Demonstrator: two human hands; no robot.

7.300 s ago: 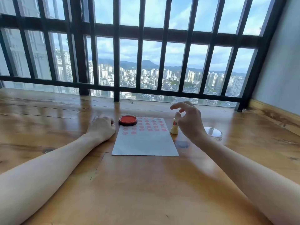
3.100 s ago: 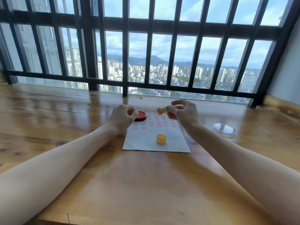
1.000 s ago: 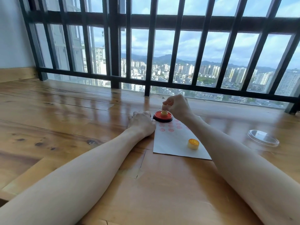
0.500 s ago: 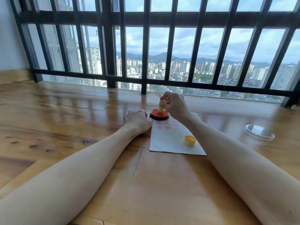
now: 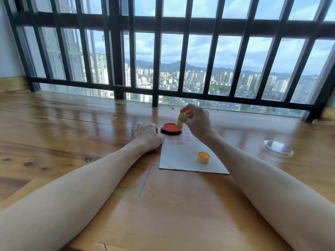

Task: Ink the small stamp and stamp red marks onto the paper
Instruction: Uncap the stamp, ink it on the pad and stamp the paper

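Observation:
My right hand (image 5: 197,122) pinches the small yellow stamp (image 5: 180,121) by its top, tilted, with its face down on the right part of the round red ink pad (image 5: 169,128). The pad sits in a black case at the far left corner of the white paper (image 5: 183,157). Rows of red round marks (image 5: 179,140) cover the paper's far part, partly hidden by my right wrist. My left hand (image 5: 146,136) rests as a loose fist on the table just left of the pad, touching the paper's left edge. The stamp's yellow cap (image 5: 203,157) stands on the paper's near right.
A clear round lid (image 5: 277,148) lies on the wooden table (image 5: 72,124) to the right of the paper. Black window bars (image 5: 155,69) rise behind the table's far edge. A wooden ledge runs along the left wall.
The stamp has stayed on the ink pad over the last second, now leaning more and nearer the pad's right side. My left hand has stayed put. The camera shifted slightly.

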